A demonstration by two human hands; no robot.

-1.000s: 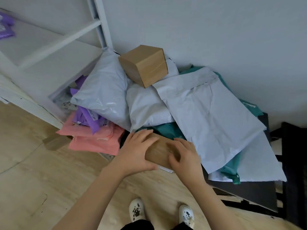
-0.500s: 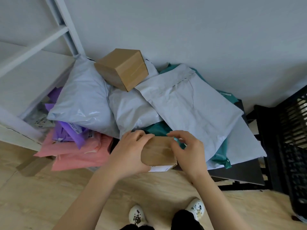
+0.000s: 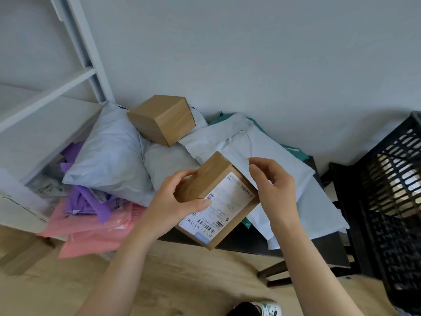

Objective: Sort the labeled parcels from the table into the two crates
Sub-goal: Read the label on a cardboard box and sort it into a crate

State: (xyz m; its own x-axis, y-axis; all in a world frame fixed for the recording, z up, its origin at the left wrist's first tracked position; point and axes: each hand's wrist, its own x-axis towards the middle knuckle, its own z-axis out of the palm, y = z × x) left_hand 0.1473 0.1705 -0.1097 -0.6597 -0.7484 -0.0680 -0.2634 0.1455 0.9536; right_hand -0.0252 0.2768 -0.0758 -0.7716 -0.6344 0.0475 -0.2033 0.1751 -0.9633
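Head: left hand grips labeled box; right hand half-curled alongside.

A brown cardboard parcel bears a white label printed with black barcodes and text, plus a pale blue patch. A second box is the same plain brown. Mailers are pale grey-white, with purple bags, pink bags and a teal bag. The table is black. The crate is black with a slotted lattice. The floor shows light wood grain, the wall is pale grey, the shelving white, and the shoe white with dark speckles.
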